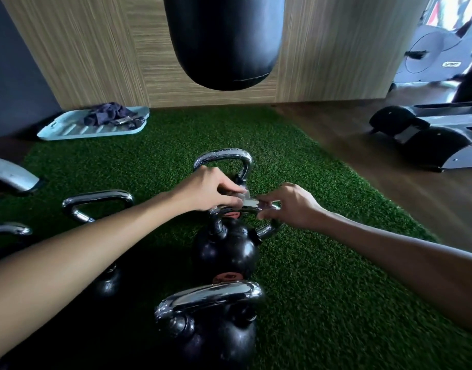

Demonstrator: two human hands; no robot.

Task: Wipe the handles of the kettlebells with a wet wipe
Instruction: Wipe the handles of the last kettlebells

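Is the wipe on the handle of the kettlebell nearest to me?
No, both the left hand and right hand hold the wet wipe at the middle kettlebell's handle, beyond the nearest kettlebell.

Wet wipe mostly under left fingers; leftmost kettlebell edge-cropped.

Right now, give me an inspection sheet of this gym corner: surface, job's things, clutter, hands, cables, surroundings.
Surface: green turf mat beside a wood floor.
Job's things: wet wipe over the middle kettlebell's handle; other kettlebells stand around it, chrome handles up.
Clutter: pale blue tray holding a dark cloth, at the mat's far left corner.
Hands: left hand and right hand both pinch the wipe.
Cables: nothing seen.
Surroundings: black punching bag hanging ahead, wood-panel wall, exercise machines on the right.
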